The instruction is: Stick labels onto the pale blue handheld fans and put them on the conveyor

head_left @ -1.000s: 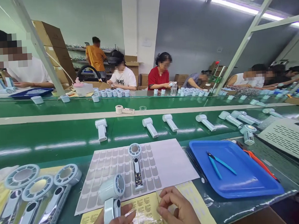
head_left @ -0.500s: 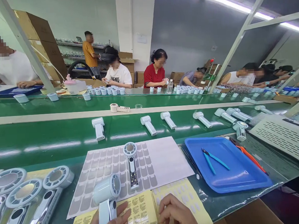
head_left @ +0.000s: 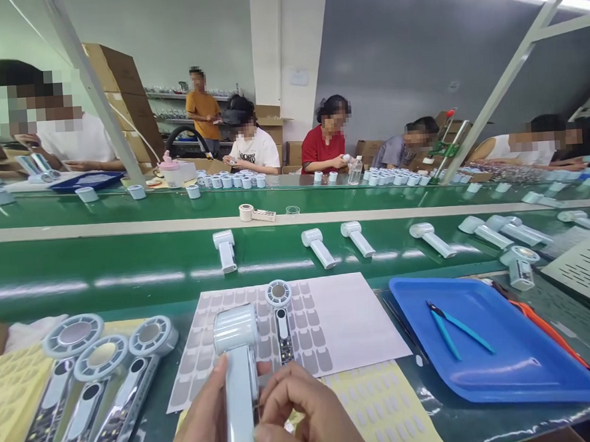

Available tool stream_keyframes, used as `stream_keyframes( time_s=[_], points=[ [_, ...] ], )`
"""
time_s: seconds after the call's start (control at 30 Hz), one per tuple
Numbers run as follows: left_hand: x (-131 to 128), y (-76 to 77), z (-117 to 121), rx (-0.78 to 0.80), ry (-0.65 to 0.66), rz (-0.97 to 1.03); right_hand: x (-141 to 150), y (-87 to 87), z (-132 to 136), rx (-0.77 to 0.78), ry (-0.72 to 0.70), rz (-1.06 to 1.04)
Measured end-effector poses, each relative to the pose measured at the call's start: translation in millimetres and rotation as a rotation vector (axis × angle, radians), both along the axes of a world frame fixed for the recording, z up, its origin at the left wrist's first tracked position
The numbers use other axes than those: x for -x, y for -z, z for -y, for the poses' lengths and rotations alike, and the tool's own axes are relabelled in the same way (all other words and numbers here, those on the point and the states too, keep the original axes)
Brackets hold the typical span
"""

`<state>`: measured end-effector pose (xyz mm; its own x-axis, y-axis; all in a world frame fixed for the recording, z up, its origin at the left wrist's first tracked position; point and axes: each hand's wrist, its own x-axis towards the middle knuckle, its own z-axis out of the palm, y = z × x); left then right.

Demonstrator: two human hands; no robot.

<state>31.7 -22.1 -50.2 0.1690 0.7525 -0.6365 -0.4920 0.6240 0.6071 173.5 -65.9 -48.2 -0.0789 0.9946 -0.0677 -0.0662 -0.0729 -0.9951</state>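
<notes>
A left hand [head_left: 200, 423] closed its grip around a pale-blue fan [head_left: 239, 391] over the worktop's [head_left: 430, 393] near edge, the right hand [head_left: 314, 410] half-curled alongside, contact unclear; a slack hold could have tipped it into the second fan [head_left: 282, 325] beyond.

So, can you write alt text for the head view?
The left hand holds a pale-blue handheld fan, the right hand at its handle, above sticker sheets. Cutters lie in a blue tray at right; people are beyond a green surface.
</notes>
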Motion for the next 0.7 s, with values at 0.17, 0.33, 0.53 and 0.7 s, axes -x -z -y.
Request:
stream_keyframes(
  time_s=[0.17,0.33,0.53,0.7],
  points=[
    [-2.2,-2.0,-7.9,-0.075,-0.114,-0.098,8.5,-15.0,-14.4,-0.006,-0.018,0.126],
    [-3.5,-6.8,-8.4,-0.100,-0.151,-0.116,11.5,-20.1,-19.5,0.042,-0.030,0.215],
    [-1.6,-2.4,-13.1,-0.063,-0.125,-0.052,13.9,-22.0,-22.2,0.075,0.008,0.221],
    [-5.7,-6.1,-14.0,-0.059,-0.122,-0.036,15.2,-23.1,-23.6,0.067,0.031,0.243]
  ],
)
